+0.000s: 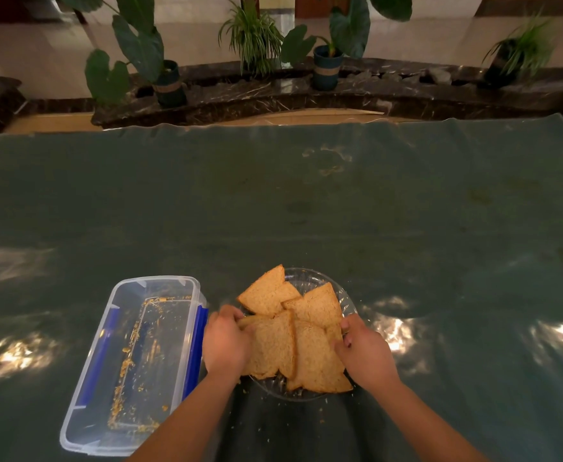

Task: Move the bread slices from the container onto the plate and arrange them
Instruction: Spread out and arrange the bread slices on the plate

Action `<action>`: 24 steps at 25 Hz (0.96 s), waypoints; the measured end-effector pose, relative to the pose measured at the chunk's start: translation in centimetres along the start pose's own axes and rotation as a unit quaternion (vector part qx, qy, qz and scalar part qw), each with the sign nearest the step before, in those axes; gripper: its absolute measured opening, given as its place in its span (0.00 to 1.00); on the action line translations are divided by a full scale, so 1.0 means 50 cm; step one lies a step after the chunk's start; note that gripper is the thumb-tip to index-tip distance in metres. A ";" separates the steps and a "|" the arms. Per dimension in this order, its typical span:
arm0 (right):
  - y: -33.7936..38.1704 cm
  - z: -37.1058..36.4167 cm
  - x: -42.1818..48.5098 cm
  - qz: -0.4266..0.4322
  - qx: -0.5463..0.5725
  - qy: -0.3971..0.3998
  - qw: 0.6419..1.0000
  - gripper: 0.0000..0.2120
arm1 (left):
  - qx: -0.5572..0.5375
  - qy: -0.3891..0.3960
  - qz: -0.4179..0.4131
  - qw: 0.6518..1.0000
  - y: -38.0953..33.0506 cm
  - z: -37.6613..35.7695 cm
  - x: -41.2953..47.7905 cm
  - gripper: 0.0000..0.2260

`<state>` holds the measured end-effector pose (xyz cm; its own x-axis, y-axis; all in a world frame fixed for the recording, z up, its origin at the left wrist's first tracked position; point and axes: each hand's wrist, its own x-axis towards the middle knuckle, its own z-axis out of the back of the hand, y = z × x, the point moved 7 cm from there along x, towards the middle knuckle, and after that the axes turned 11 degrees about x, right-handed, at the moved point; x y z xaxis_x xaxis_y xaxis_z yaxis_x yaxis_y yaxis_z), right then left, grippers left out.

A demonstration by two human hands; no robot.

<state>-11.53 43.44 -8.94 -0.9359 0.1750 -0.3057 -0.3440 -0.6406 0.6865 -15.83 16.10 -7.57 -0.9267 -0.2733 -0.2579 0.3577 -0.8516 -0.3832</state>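
Bread slices [293, 331], brown, perhaps five

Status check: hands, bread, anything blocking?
Left hand and right hand both on the bread slices, fingers curled at the stack's edges. All slices on the clear plate; container holds only crumbs. Nothing in the way.

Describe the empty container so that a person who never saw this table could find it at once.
On the green-covered table, look near the front edge, just left of the clear plate piled with bread slices. The container is a long, clear plastic box with blue clips, open on top. Unlike the plate, it holds only crumbs.
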 end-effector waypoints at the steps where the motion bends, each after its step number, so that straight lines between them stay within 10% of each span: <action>1: -0.001 0.002 0.000 -0.002 0.002 -0.003 1.000 0.12 | 0.000 -0.003 -0.004 1.000 0.000 0.002 0.001 0.10; 24: -0.002 -0.004 -0.016 0.008 0.030 -0.013 0.999 0.18 | 0.058 0.015 -0.105 0.993 -0.020 0.007 0.026 0.15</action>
<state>-10.73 43.22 -8.92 -0.9429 0.1847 -0.2771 -0.3316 -0.5984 0.7294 -17.42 16.46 -7.21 -0.9750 -0.0720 -0.2102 0.1397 -0.9343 -0.3280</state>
